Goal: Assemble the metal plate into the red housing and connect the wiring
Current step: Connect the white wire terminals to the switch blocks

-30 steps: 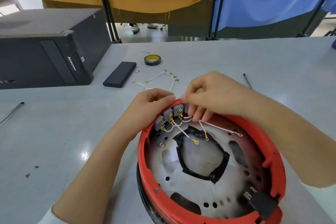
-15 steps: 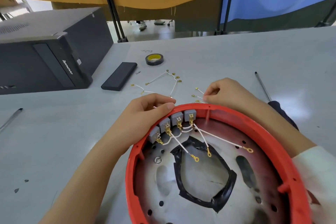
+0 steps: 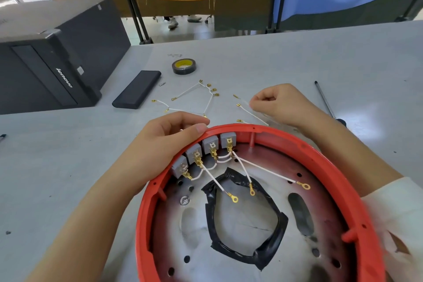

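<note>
The round red housing [image 3: 295,144] lies on the grey table, with the metal plate [image 3: 242,224] seated inside it; black tape rings the plate's central hole. Several grey terminal blocks [image 3: 211,144] sit along the housing's far-left inner wall, and white wires with gold ring ends [image 3: 263,171] run from them across the plate. My left hand [image 3: 167,144] grips the housing's rim by those blocks, thumb on the edge. Behind the housing, my right hand [image 3: 279,103] pinches a loose white wire [image 3: 251,113] lying on the table.
More loose white wires with gold terminals [image 3: 196,96] lie beyond the housing. Behind them are a roll of black tape [image 3: 183,66], a flat black block [image 3: 136,92] and a black computer case [image 3: 52,62] at left. A screwdriver [image 3: 325,98] lies at right.
My right hand left the terminal blocks inside the housing and moved out over the rim to the loose wires on the table. My left hand stayed on the rim. The camera came closer.
</note>
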Demonstrator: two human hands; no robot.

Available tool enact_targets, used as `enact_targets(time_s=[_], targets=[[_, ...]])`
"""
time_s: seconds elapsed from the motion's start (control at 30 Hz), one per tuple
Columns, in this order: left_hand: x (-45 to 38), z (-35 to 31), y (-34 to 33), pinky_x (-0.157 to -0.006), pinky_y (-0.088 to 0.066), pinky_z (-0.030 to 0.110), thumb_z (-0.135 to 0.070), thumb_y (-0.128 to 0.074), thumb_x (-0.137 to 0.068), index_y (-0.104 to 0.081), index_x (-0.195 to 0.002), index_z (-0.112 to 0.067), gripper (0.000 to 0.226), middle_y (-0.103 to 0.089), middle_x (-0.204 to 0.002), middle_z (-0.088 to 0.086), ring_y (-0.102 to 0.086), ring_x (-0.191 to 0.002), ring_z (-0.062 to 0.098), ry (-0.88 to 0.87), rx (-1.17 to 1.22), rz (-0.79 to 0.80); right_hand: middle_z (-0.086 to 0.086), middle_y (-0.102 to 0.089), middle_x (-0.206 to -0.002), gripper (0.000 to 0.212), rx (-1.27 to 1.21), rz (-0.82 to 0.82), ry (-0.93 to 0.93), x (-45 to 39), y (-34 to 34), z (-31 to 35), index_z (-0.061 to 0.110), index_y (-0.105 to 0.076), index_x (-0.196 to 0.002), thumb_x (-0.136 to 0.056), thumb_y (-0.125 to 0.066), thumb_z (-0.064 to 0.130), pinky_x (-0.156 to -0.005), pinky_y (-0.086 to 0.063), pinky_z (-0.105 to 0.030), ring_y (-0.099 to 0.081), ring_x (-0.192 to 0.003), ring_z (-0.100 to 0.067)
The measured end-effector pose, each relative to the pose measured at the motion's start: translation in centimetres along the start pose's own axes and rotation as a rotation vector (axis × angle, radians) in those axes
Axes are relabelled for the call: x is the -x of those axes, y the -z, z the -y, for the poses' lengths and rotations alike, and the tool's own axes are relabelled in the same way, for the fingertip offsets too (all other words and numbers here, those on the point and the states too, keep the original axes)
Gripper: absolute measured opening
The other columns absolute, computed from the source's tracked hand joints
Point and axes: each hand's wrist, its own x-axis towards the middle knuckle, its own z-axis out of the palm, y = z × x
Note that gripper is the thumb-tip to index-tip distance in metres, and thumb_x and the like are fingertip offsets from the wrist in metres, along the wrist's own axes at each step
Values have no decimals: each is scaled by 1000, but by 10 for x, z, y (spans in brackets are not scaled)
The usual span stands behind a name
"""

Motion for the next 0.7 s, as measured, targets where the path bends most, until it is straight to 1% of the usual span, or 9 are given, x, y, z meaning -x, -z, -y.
enact_targets(time_s=[0.07,0.13,0.23,0.27,0.33,0.43,0.57,0.63,0.7], targets=[[0,0,-1,-77,-49,46,-37,-75,-76,-76,-95,-28,21,-73,-100,17,-69,-95,45,3,4,9,10,-54,-60,16,-113,60,-25,4,2,5,24,-69,-68,-84,-66,21,-44,-33,-12,-43,-57,-5],[1,-1,-1,-75,-49,44,-37,-79,-74,-76,-94,-27,23,-73,-100,17,-68,-96,47,13,13,12,12,-56,-64,15,-162,125,-15,7,3,9,23,-69,-71,-86,-64,20,-47,-32,-18,-43,-67,-11],[3,-5,-4,-60,-53,35,-38,-70,-71,-76,-94,-22,28,-73,-96,21,-65,-92,54,53,77,25,16,-57,-53,17,-219,212,49,11,4,13,17,-68,-75,-89,-60,15,-44,-27,-17,-37,-55,-7],[4,-6,-4,-55,-53,33,-37,-70,-71,-76,-94,-20,29,-73,-96,22,-64,-91,56,66,98,33,14,-58,-53,17,-253,230,64,12,4,14,15,-68,-75,-89,-59,13,-43,-26,-17,-36,-52,-6],[4,-7,-5,-51,-53,31,-36,-70,-71,-76,-93,-19,29,-73,-95,23,-63,-91,57,79,110,39,9,-64,-60,14,-323,248,85,13,4,15,15,-67,-76,-88,-62,11,-44,-25,-17,-36,-52,-6],[4,-7,-5,-52,-53,32,-36,-70,-71,-76,-94,-19,29,-73,-96,23,-64,-91,56,81,101,29,1,-71,-73,5,-378,273,109,14,5,16,16,-70,-83,-85,-67,13,-44,-27,-17,-35,-55,-10],[2,-4,-3,-66,-50,34,-30,-67,-84,-75,-98,-24,17,-75,-97,14,-68,-95,47,57,48,7,-1,-73,-78,10,-330,296,131,15,4,16,19,-75,-91,-83,-69,16,-42,-28,-14,-34,-46,-4],[2,-4,-3,-65,-51,33,-28,-66,-86,-75,-97,-24,15,-75,-96,14,-68,-94,48,58,45,5,0,-73,-77,11,-323,298,134,16,2,16,19,-76,-90,-83,-69,16,-41,-28,-14,-32,-44,-3],[3,-5,-4,-59,-51,31,-31,-67,-82,-75,-96,-24,17,-75,-95,16,-68,-92,50,67,58,9,0,-73,-77,10,-324,296,133,16,2,17,19,-76,-90,-83,-69,15,-40,-28,-14,-32,-44,-4]])
